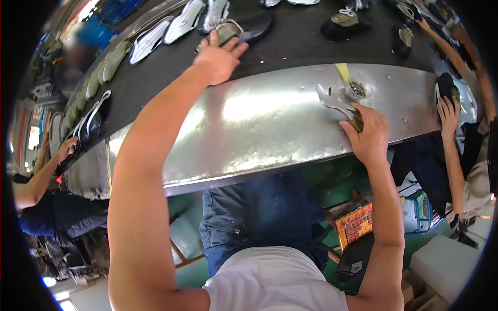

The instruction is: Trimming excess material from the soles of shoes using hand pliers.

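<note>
My left hand (220,57) reaches over the dark belt, fingers spread, its fingertips at an olive shoe upper (228,32) with a pale edge. A black shoe last or sole (258,27) lies just right of that upper. Over the metal ledge, my right hand (371,132) is closed around the brown handle of silver pincers (332,101) with a curved head. Beside the pincers sits a small clear cup (358,90) of tiny metal pieces, probably tacks. A yellowish strip (342,71) lies behind it.
White shoes (184,22) and a row of olive uppers (106,67) line the belt's far left. Olive-and-black shoes (345,23) stand farther right. Co-workers' hands show at left (66,147) and right (448,114). The shiny metal ledge (207,150) lies before me.
</note>
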Demonstrator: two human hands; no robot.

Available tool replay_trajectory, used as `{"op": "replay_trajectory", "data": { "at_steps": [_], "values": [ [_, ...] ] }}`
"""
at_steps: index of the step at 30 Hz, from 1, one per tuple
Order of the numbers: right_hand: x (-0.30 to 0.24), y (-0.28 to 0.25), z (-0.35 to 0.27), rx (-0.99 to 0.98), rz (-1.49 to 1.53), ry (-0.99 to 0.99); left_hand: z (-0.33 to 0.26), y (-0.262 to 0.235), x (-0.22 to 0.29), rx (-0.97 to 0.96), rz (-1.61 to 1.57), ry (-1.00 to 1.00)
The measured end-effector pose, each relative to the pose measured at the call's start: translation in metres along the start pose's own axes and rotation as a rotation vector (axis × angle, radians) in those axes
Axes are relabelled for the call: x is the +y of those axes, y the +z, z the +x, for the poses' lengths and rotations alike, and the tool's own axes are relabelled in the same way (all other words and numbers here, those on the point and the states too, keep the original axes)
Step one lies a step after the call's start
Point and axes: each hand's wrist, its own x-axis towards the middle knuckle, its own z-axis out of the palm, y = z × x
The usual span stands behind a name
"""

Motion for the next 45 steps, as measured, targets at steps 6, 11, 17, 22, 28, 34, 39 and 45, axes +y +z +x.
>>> {"op": "replay_trajectory", "data": {
  "at_steps": [6, 11, 17, 22, 28, 34, 39, 45],
  "values": [
    [0.005, 0.000, 0.001, 0.036, -0.029, 0.014, 0.034, 0.033, -0.088, 0.225, -0.930, -0.804],
    [0.007, -0.001, -0.004, 0.013, -0.028, 0.044, 0.086, 0.117, -0.130, 0.114, -0.862, -1.215],
    [0.004, -0.001, -0.001, -0.027, -0.022, 0.048, 0.103, 0.148, -0.137, 0.057, -1.007, -1.116],
    [0.002, 0.001, 0.002, -0.030, 0.011, 0.043, 0.027, 0.083, -0.150, 0.184, -1.836, -1.130],
    [0.001, 0.002, -0.002, 0.035, -0.051, -0.016, -0.223, -0.032, 0.015, 0.729, -1.837, -1.050],
    [0.006, 0.006, -0.001, 0.069, -0.021, -0.096, -0.401, -0.121, 0.159, 0.317, -2.103, -0.981],
    [-0.032, -0.007, -0.046, 0.117, -0.073, -0.192, -0.399, -0.150, 0.248, -0.186, -1.858, -0.724],
    [-0.092, -0.003, -0.166, -0.342, 0.733, 0.385, -0.338, -0.123, 0.307, -0.473, -0.970, -0.341]
  ]
}}
